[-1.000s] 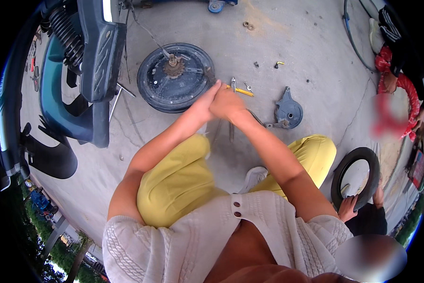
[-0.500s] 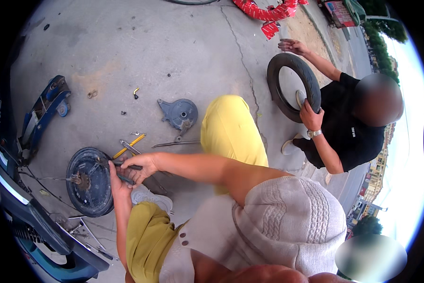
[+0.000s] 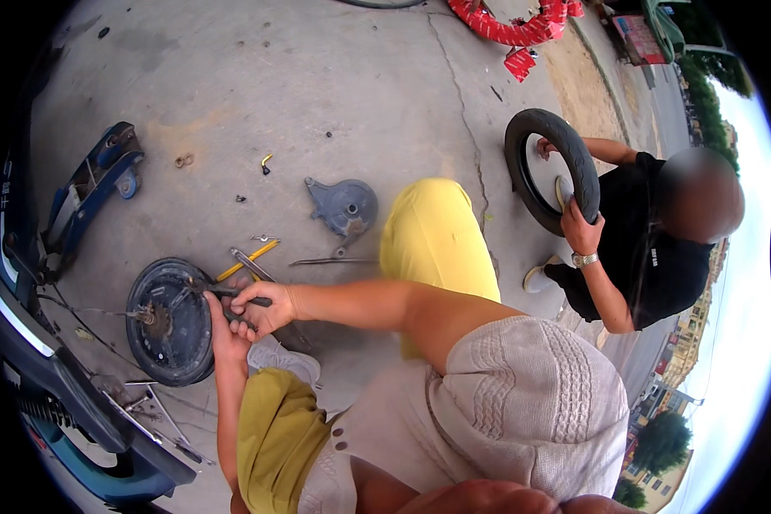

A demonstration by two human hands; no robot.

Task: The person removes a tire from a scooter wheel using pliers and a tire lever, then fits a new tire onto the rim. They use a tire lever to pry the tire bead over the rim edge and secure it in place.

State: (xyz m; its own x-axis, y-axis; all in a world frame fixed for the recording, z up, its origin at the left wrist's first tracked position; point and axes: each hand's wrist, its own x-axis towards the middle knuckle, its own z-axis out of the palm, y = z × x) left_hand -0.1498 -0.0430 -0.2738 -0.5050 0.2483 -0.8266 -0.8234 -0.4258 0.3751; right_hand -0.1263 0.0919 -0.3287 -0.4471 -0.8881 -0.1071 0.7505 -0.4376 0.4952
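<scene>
"Out on cracked concrete, gripping what?"

"Dark-handled pliers, wrapped by the right hand; plus the left hand close alongside, cannot tell how tightly closed."

"Aimed where?"

"At the edge of the black wheel, on the concrete left of both hands. Might slip off with too shallow a bite, perhaps scraping knuckles."

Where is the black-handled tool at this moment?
In the head view, the tool is left of centre, in the right hand close to the left hand, its tip in front of the dark wheel.
</scene>
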